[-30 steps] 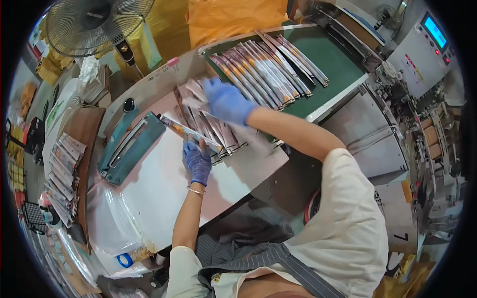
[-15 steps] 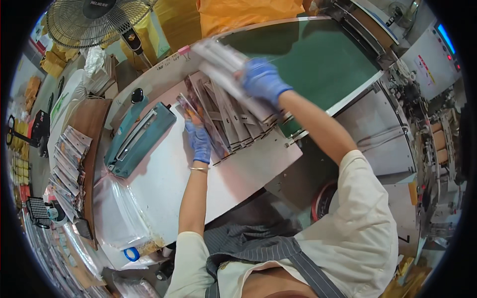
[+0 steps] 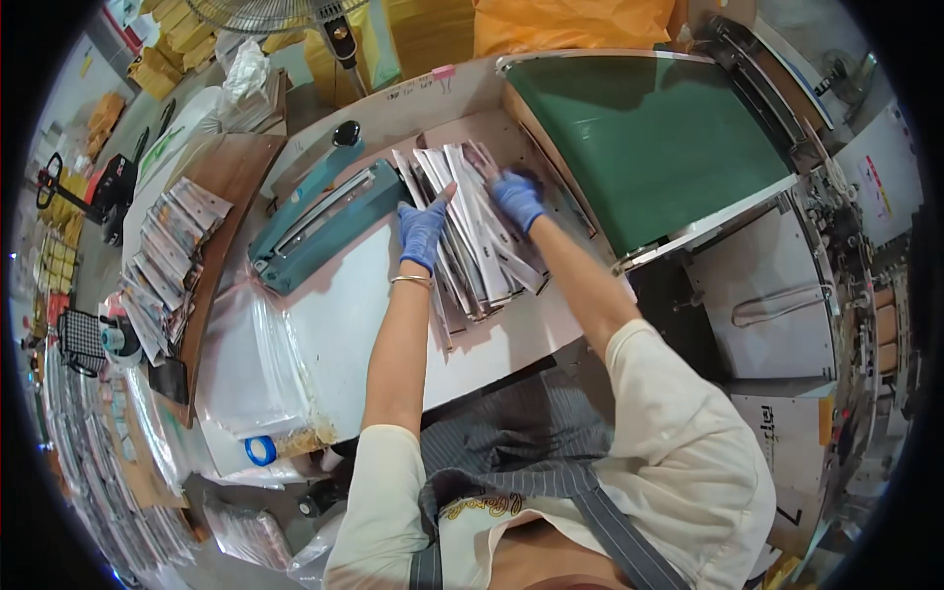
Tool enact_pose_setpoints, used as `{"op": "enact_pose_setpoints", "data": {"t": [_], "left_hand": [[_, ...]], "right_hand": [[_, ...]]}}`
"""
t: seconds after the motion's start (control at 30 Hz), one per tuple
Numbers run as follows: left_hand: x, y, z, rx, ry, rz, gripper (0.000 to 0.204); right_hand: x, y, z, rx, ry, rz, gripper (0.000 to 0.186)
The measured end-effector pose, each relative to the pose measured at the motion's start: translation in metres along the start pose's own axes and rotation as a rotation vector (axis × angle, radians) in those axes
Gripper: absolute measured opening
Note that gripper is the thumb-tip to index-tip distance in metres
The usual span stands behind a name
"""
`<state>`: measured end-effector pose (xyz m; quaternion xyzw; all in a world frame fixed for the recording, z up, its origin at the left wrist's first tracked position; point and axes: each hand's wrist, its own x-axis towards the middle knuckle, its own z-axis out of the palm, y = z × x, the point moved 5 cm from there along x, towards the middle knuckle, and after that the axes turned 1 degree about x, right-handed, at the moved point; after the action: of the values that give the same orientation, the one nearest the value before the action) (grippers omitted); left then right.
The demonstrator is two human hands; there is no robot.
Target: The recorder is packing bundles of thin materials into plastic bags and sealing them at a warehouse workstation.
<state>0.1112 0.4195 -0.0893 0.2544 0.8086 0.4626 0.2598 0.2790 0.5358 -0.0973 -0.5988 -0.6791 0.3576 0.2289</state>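
Note:
A row of thin flat printed packets [image 3: 482, 246] leans on edge on the white worktop, white faces showing and colour along some edges. My left hand [image 3: 423, 234], in a blue glove, grips the row's left side, its thumb lying over the packets and its other fingers partly hidden. At the row's right far side is my right hand [image 3: 518, 200], also gloved in blue; motion blurs its fingers, and whether it holds a packet is unclear. Just left of my left hand stands a teal heat sealer [image 3: 329, 221] with a black-knobbed lever.
A green conveyor belt [image 3: 659, 138] lies to the right, beyond a low wall. Clear plastic bags [image 3: 251, 369] and a blue tape roll [image 3: 260, 450] lie at the worktop's left. More packets [image 3: 177, 261] fill a wooden shelf [image 3: 231, 246]. A fan [image 3: 270, 12] stands at the back.
My right hand has brought a blurred batch of packets down from over the belt's edge onto the row. My left hand stays at the row's left side. The view has shifted.

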Motion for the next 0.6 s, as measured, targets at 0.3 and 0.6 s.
{"op": "enact_pose_setpoints", "data": {"t": [0.3, 0.6], "left_hand": [[-0.048, 0.002, 0.002, 0.062, 0.005, 0.099, 0.107], [-0.252, -0.069, -0.087, -0.442, -0.487, -0.069, 0.049]], "right_hand": [[0.001, 0.031, -0.034, 0.057, 0.034, -0.047, 0.069], [-0.288, 0.067, -0.006, 0.871, -0.766, 0.354, 0.057]]}}
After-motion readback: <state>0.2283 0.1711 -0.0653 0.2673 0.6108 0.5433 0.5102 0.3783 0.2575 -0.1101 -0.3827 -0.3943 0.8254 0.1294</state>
